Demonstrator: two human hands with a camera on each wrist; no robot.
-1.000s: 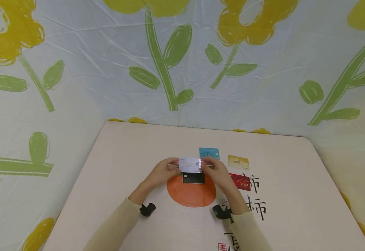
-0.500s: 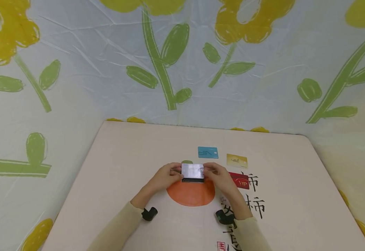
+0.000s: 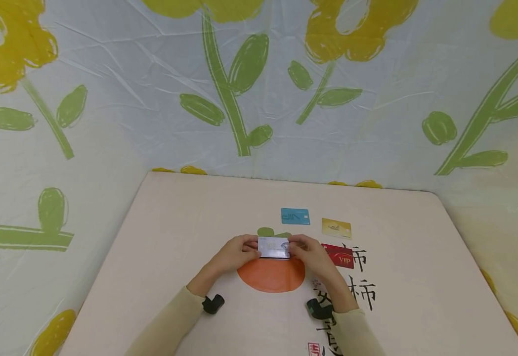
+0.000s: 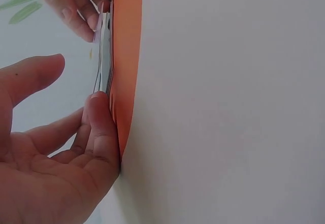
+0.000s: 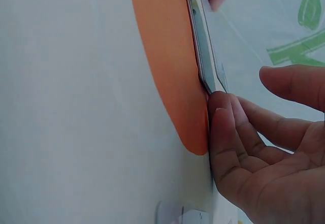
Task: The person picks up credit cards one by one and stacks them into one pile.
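Note:
In the head view a silvery white VIP card [image 3: 273, 245] lies level over the orange printed circle [image 3: 271, 278], between both hands. My left hand [image 3: 236, 252] holds its left end with curled fingers; my right hand [image 3: 309, 251] holds the right end the same way. The left wrist view shows the fingertips [image 4: 99, 107] at the end of a thin stack of card edges [image 4: 110, 51], with a narrow gap under the top card. From the right wrist, fingertips [image 5: 221, 104] meet the other end of the card edges [image 5: 203, 46]. The black card beneath is almost wholly hidden.
A blue card [image 3: 295, 216] and a gold card [image 3: 336, 228] lie beyond the right hand. A red VIP card [image 3: 340, 256] lies beside the right hand. The pink tablecloth [image 3: 174, 222] bears printed black characters; a flowered cloth [image 3: 152, 99] hangs behind the table.
Both hands have brought the white card down and toward the person, so it now covers the black card that showed below it. The blue, gold and red cards stay put.

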